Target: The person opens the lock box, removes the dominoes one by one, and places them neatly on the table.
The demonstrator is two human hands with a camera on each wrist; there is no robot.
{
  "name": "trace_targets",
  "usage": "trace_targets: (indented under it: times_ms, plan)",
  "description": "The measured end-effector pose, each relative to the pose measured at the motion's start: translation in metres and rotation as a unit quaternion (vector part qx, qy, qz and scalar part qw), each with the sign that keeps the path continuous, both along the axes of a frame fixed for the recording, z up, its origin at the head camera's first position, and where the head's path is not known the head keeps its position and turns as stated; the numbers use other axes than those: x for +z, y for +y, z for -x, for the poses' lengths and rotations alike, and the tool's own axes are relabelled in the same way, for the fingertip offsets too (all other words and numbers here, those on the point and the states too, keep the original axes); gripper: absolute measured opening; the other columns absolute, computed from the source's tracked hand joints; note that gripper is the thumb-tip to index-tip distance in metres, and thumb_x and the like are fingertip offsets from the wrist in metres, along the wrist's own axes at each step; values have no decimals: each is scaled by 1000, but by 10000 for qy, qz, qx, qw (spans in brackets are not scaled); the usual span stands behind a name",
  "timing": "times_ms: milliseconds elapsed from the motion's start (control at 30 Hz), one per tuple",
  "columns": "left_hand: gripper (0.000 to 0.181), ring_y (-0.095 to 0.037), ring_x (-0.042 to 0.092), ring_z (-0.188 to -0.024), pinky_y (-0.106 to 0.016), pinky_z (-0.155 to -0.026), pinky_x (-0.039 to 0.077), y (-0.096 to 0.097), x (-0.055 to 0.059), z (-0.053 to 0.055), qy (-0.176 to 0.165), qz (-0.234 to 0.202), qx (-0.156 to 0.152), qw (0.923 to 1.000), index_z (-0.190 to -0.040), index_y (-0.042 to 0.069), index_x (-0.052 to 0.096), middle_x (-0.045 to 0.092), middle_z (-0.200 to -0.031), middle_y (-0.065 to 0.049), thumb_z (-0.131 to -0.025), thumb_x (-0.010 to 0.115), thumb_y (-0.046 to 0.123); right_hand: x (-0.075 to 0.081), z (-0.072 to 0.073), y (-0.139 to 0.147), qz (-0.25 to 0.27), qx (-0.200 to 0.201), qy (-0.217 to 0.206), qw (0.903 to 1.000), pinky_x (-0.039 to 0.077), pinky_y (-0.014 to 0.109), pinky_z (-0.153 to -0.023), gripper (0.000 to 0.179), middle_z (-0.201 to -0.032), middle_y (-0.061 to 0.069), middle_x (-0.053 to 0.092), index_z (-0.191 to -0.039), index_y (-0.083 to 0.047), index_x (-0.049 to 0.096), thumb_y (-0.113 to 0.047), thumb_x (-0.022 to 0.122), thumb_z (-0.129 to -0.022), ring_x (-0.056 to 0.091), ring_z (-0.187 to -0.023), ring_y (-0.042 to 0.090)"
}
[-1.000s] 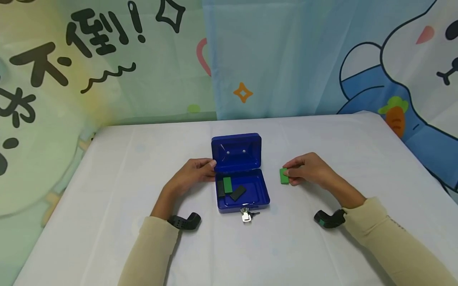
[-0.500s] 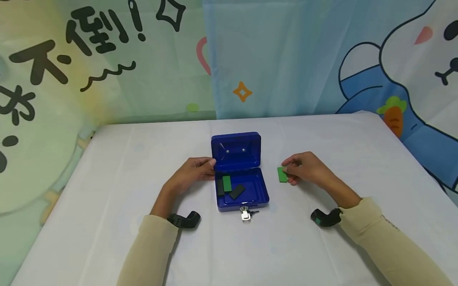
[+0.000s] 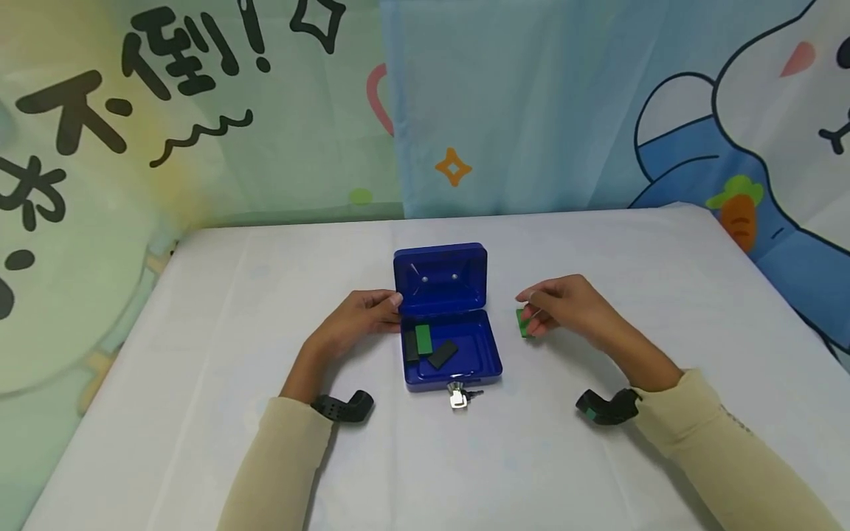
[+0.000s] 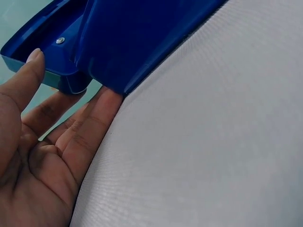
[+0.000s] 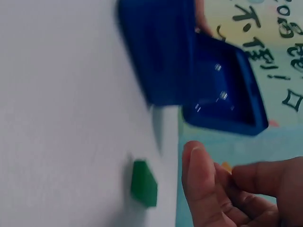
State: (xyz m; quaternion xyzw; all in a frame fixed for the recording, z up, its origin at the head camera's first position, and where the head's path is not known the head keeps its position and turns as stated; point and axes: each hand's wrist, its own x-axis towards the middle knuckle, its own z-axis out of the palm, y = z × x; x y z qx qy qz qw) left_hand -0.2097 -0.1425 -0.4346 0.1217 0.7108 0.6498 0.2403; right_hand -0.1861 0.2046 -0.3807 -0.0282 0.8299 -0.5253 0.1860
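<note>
A blue cash box (image 3: 474, 350) stands with its lid (image 3: 439, 264) raised. Inside lie a green block (image 3: 423, 340) and two dark blocks, one along the left wall (image 3: 411, 347) and one askew (image 3: 443, 355). My left hand (image 3: 355, 313) holds the lid's lower left corner, thumb over the rim and index finger behind it, other fingers against the box side. Another green block (image 5: 144, 184) rests on the table right of the box. Just above this block is my right hand (image 3: 567, 306), fingers loosely bent and apart from it in the right wrist view.
At the box's front hangs a silver lock (image 3: 457, 396) with keys. A white cloth (image 3: 505, 464) covers the table. Printed curtains (image 3: 518, 110) rise behind its back edge. Each wrist wears a black camera mount, left (image 3: 344, 407) and right (image 3: 607, 407).
My right hand has let go of the green block, which now lies on the table, and its fingers have risen slightly off it. The left hand keeps its hold on the lid.
</note>
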Motion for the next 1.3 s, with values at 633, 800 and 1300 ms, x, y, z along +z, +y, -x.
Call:
trace_targets:
  times_ms: [633, 800, 1300]
  plan:
    - [52, -29, 64, -109, -35, -91, 53, -1, -1, 1, 38, 47, 3, 10000, -136, -5, 51, 62, -125, -18, -100, 56, 32, 18, -19, -36, 442, 586, 177, 9971, 59, 37, -74, 30, -90, 19, 70, -117, 18, 58, -2, 44, -100, 71, -79, 29]
    - [51, -29, 64, -109, -35, -91, 53, -1, -2, 1, 18, 11, -28, 10000, -136, -5, 51, 62, -125, -18, -100, 56, 31, 14, -20, -44, 546, 874, 113, 9946, 59, 34, -74, 29, -93, 20, 70, -118, 19, 57, -3, 45, -103, 71, -83, 27]
    - [48, -29, 65, -107, -35, -91, 53, 0, -1, 0, 50, 14, -7, 10000, -135, -6, 51, 62, -125, -19, -101, 55, 28, 5, -24, -67, 356, 1552, -31, 9872, 59, 33, -74, 24, -98, 22, 70, -111, 18, 61, 2, 47, -101, 70, -89, 28]
